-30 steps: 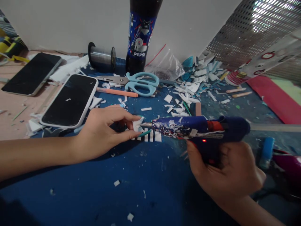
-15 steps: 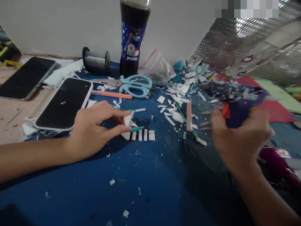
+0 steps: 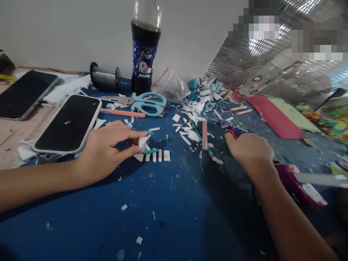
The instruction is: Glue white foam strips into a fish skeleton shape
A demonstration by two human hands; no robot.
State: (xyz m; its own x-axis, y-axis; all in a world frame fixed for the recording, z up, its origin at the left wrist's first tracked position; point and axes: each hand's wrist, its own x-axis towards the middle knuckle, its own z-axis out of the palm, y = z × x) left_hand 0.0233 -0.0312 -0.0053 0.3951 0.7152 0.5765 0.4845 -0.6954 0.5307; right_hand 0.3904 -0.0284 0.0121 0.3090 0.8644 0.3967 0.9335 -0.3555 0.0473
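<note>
My left hand (image 3: pixel 104 154) rests low over the blue tabletop, thumb and forefinger pinching a small folded white piece (image 3: pixel 143 141). Its long nails are teal. Just beside and below the fingertips, several short white strips (image 3: pixel 160 156) lie in a row. My right hand (image 3: pixel 250 148) is closed around a dark blue glue gun (image 3: pixel 239 130) with an orange trigger. Most of the gun is hidden behind the hand, and its nose points left. A peach stick (image 3: pixel 204 136) and a thin green stem (image 3: pixel 196 131) lie left of the gun.
Light blue scissors (image 3: pixel 149 104), an orange pen (image 3: pixel 122 113), a Pepsi bottle (image 3: pixel 145 54), a wire spool (image 3: pixel 105 77) and two phones (image 3: pixel 67 123) stand or lie behind. White scraps (image 3: pixel 208 92) are heaped back right, near red paper (image 3: pixel 274 116). A purple device (image 3: pixel 292 181) lies at right.
My right hand has moved left with the glue gun, which is now lower and mostly behind the hand. My left hand keeps its pinch. The whole view has shifted slightly.
</note>
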